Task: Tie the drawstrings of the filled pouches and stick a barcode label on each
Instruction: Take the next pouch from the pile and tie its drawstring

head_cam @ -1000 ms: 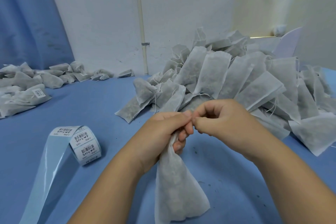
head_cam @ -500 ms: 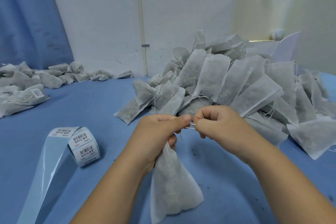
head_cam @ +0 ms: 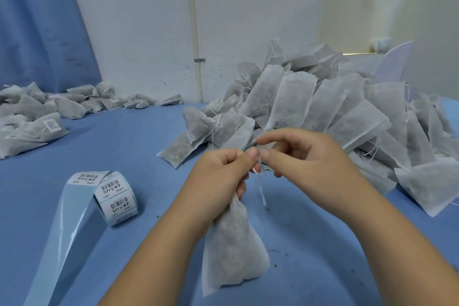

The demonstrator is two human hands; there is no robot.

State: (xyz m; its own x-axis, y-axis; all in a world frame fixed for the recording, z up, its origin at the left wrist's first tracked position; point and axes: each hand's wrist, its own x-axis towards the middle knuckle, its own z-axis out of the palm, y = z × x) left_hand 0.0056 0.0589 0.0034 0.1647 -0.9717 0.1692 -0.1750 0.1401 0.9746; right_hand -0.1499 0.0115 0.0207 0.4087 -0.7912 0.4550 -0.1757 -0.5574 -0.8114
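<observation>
The left hand [head_cam: 218, 176] grips the gathered neck of a white, translucent, filled fabric pouch [head_cam: 233, 243], whose body hangs down onto the blue tabletop [head_cam: 139, 146]. The right hand [head_cam: 305, 159], just right of that neck, pinches the thin white drawstring [head_cam: 261, 190] with curled fingers; a loose end dangles beside the pouch. A roll of white barcode labels [head_cam: 116, 196] lies left of the pouch. A heap of grey-white filled pouches [head_cam: 323, 112] rises behind it, and labelled pouches [head_cam: 37, 122] lie far to its left.
</observation>
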